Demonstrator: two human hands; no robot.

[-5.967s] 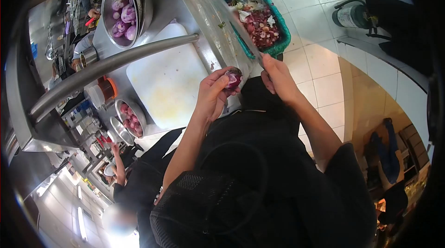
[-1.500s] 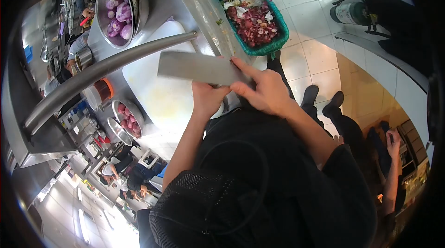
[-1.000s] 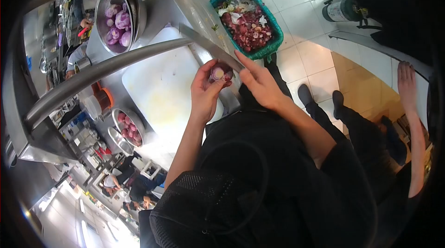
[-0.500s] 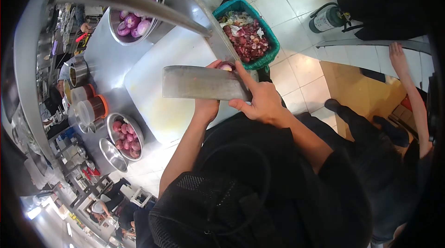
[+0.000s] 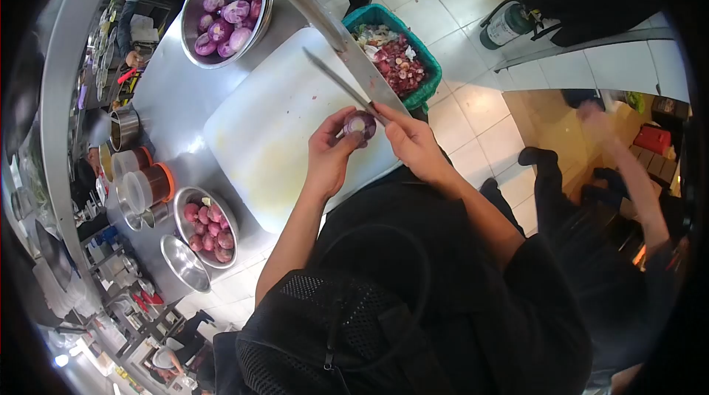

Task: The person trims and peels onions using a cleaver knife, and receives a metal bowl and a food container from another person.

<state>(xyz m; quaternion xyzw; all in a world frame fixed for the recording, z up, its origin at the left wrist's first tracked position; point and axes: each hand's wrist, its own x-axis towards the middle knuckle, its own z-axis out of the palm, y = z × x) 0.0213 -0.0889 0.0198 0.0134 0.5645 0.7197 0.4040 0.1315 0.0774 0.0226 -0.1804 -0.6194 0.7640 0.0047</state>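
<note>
Over the near right part of the white cutting board (image 5: 273, 136), my left hand (image 5: 330, 155) holds a purple onion (image 5: 360, 128) between thumb and fingers. The onion's pale cut end faces up. My right hand (image 5: 413, 145) is closed around the knife (image 5: 338, 79) near its handle, beside the onion. The blade is seen nearly edge-on and points up and left over the board. A metal bowl (image 5: 193, 44) of peeled purple onions stands beyond the board. At the left, a smaller bowl (image 5: 230, 247) holds unpeeled red onions.
A green-lined bin (image 5: 432, 74) of peelings stands on the floor past the table edge. A metal rail (image 5: 295, 0) crosses above the table. Orange-rimmed containers (image 5: 151, 184) and an empty bowl (image 5: 185, 266) are at the left. A co-worker (image 5: 613, 277) is at the right.
The view has shifted, showing more of the table. The knife has turned from lying broadside over my left hand to edge-on, uncovering the onion. The co-worker's arm at the right has moved.
</note>
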